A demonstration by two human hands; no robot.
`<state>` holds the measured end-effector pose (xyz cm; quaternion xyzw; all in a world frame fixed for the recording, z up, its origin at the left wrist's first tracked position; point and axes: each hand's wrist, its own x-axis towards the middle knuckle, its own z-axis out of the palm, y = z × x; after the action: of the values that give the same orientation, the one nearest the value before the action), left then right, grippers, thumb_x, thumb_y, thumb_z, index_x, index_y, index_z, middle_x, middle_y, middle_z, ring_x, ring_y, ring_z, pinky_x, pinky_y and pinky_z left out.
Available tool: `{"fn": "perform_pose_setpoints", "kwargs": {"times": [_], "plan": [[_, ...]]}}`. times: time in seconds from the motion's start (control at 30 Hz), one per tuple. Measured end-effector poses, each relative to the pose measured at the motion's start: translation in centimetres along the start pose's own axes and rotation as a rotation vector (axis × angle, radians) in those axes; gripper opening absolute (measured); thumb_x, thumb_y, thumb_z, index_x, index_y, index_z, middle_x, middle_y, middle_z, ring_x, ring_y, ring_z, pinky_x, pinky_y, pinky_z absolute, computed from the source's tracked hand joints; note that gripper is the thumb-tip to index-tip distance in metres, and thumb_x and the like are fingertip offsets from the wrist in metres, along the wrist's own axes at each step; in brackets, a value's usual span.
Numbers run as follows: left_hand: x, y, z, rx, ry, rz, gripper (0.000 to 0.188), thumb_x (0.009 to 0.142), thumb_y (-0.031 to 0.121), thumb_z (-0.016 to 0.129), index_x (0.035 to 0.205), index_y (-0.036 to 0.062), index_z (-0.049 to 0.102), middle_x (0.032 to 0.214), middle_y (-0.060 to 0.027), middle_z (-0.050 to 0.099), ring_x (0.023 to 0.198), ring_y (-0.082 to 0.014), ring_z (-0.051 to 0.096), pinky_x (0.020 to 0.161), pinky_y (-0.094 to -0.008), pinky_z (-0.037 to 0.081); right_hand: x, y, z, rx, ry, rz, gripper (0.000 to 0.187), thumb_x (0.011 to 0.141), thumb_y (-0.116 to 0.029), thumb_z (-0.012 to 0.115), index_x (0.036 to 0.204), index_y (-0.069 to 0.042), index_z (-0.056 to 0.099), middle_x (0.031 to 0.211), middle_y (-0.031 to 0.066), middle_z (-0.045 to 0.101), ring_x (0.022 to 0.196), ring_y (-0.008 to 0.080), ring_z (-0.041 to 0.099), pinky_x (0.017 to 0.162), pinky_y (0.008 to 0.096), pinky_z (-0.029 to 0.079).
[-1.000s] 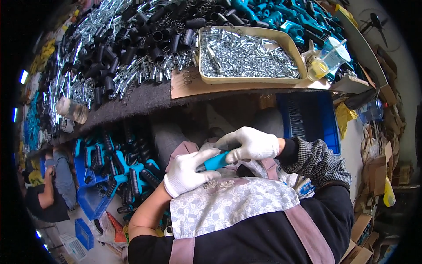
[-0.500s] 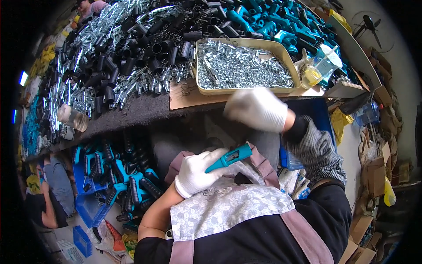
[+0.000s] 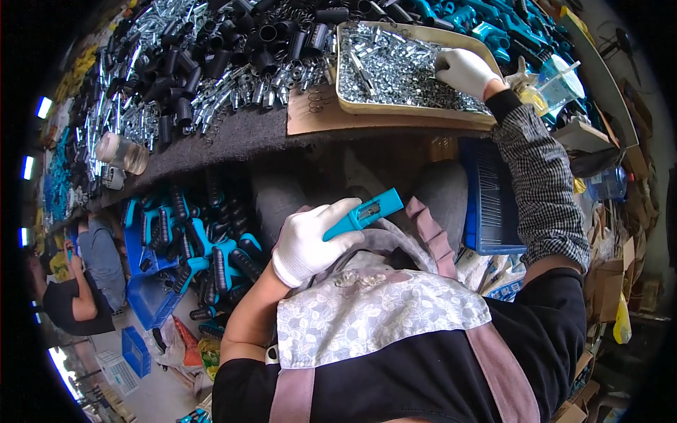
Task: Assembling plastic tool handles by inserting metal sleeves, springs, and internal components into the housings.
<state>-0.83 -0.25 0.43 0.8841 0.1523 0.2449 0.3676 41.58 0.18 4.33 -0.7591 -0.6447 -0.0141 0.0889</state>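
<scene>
My left hand (image 3: 308,243), in a white glove, is wrapped round a teal plastic tool housing (image 3: 365,213) above my lap. The housing tilts up to the right, and an opening in its side shows a dark inside. Also gloved in white, my right hand (image 3: 465,73) is over the right part of a cream tray (image 3: 402,109). Its fingers are curled together down at the small silvery metal parts (image 3: 395,67) in the tray. Whatever they pinch, if anything, is hidden.
Black tubes (image 3: 218,63), springs and metal rods (image 3: 116,106) cover the bench's left. Teal housings (image 3: 493,35) lie behind the tray, a plastic cup (image 3: 562,83) to its right. Below are teal-and-black handles (image 3: 222,261) and a blue bin (image 3: 493,249). Another person (image 3: 74,303) sits far left.
My right hand has moved forward and right, from in front of the tray to the metal parts in it. The left hand still holds the teal housing. The view has shifted slightly.
</scene>
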Motion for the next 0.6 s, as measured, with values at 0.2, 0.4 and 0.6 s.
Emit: {"fn": "perform_pose_setpoints", "kwargs": {"times": [0.2, 0.4, 0.6], "plan": [[-0.7, -0.6, -1.4, 0.115, -0.014, 0.003, 0.044, 0.075, 0.023, 0.081, 0.115, 0.0101, 0.069, 0.083, -0.0138, 0.070, 0.072, -0.0335, 0.068, 0.064, -0.0390, 0.055, -6.2, -9.9, -3.0, 0.469, 0.085, -0.223, 0.016, 0.085, -0.005, 0.065, 0.099, 0.001, 0.067, 0.090, 0.0126, 0.067, 0.080, 0.0229, 0.066, 0.077, 0.0322, 0.052], [0.5, -1.7, -0.4, 0.160, -0.065, 0.017, 0.039, 0.077, 0.028, 0.078, 0.112, 0.0117, 0.068, 0.080, -0.0129, 0.069, 0.072, -0.0324, 0.069, 0.063, -0.0415, 0.055, -9.9, -16.6, 0.1, 0.744, -0.166, -0.368, 0.010, 0.078, -0.008, 0.071, 0.088, -0.006, 0.073, 0.087, 0.0123, 0.068, 0.082, 0.0329, 0.068, 0.076, 0.0373, 0.055], [0.2, -1.4, -0.5, 0.176, -0.079, -0.044, 0.039, 0.078, 0.029, 0.077, 0.112, 0.0118, 0.069, 0.083, -0.0128, 0.071, 0.073, -0.0324, 0.070, 0.064, -0.0405, 0.056, -11.2, -18.1, 3.0, 0.710, -0.048, -0.487, 0.009, 0.074, -0.010, 0.075, 0.082, -0.009, 0.073, 0.086, 0.0074, 0.066, 0.086, 0.0293, 0.065, 0.078, 0.0379, 0.053]]}}
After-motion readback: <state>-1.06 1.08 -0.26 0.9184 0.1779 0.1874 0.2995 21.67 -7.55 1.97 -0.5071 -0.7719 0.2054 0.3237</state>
